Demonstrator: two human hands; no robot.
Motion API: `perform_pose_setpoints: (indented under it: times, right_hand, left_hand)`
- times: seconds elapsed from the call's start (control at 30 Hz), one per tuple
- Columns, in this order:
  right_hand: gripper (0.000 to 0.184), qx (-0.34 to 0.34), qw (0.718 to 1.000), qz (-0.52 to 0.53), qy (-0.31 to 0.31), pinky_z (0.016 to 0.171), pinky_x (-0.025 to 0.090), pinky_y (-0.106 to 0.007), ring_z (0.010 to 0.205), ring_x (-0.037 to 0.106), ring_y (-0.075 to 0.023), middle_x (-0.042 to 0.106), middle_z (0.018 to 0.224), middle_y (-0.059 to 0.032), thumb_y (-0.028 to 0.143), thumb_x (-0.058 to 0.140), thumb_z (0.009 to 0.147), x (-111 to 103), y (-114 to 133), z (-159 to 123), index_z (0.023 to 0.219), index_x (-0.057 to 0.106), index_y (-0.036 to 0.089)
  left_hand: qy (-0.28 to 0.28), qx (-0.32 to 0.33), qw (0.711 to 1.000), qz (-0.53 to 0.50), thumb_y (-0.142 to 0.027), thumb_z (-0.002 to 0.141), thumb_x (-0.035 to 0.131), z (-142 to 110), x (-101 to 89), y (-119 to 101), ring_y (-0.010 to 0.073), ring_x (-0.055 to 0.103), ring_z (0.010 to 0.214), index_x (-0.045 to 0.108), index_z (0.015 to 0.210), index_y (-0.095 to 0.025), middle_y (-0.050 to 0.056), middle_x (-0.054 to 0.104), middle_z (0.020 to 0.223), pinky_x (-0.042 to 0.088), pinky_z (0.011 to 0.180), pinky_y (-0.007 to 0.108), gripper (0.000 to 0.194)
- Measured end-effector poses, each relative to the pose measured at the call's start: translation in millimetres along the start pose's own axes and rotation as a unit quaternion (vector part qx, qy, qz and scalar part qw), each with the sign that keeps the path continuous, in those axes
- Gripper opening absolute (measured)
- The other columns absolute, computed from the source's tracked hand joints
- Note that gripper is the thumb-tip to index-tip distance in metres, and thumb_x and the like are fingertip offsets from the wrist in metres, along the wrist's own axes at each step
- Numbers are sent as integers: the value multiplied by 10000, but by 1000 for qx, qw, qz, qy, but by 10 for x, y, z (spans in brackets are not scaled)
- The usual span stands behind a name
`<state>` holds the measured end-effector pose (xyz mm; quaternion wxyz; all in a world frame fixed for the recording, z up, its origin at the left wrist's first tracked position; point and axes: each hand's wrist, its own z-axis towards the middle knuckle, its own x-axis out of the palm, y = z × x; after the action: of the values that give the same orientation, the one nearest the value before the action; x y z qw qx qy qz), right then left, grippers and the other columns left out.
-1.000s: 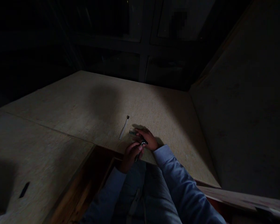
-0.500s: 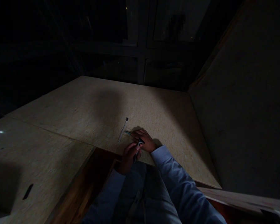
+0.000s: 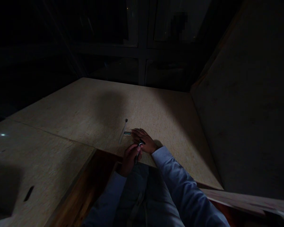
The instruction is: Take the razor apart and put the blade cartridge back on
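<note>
The scene is very dark. My left hand is closed round a slim dark tool near the front edge of a large board. My right hand lies on the board just beyond it, fingers curled over a small metal piece whose end shows at the fingertips. A thin pale stick with a dark tip lies on the board just left of my right hand. Both sleeves are light blue.
A second board joins on the left, with a small dark slot in it. An upright panel stands on the right. A dark window frame is behind. A wooden edge runs below the boards.
Both hands have shifted slightly left along the board edge and the view has tilted a little. The grip on the tool is the same.
</note>
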<state>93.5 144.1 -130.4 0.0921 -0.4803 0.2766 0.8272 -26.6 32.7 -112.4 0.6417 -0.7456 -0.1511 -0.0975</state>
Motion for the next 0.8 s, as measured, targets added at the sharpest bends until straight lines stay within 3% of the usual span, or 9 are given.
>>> perform_pose_setpoints:
  times: [0.13,0.27,0.4,0.57,0.7,0.8]
  right_hand:
    - [409,13,1000,7,-5,1197,317,-476,1400,448,-266,567,1455,-99,254,604,944,7,8,23,1351,628,225]
    - [310,30,997,47,-48,1108,426,-437,1244,578,-255,674,1297,-97,215,624,916,-8,-22,34,1212,715,225]
    - [244,108,971,99,-187,952,520,-395,1025,662,-237,746,1064,-104,204,538,938,-114,-120,-51,1040,759,193]
    - [215,217,896,181,-343,889,541,-378,948,692,-229,757,964,-72,261,540,913,-251,-248,-274,943,748,215]
    - [206,248,865,208,-383,860,556,-386,913,709,-235,762,941,-82,281,555,887,-256,-279,-399,904,744,202]
    - [203,249,869,221,-367,863,559,-386,911,715,-232,768,941,-78,296,566,877,-234,-269,-419,893,750,212]
  left_hand:
    - [-5,8,1000,-2,-498,803,708,-13,20,-15,78,491,533,702,935,-155,-16,592,668,358,501,205,368]
    - [-27,7,1000,4,-511,787,711,-34,85,-86,91,539,553,701,919,-157,-11,615,677,404,525,207,378]
    - [-82,-10,997,6,-532,748,727,11,167,-184,142,648,597,685,904,-142,32,699,732,487,579,240,422]
    - [-111,-1,993,48,-611,695,728,220,200,-294,208,704,626,680,964,-117,101,750,787,504,559,275,564]
    - [-112,52,976,181,-558,733,694,438,150,-346,194,678,604,700,831,-145,73,737,720,481,523,259,424]
    - [-101,109,923,355,-446,830,614,587,121,-403,180,662,611,723,745,-173,44,707,652,475,559,253,306]
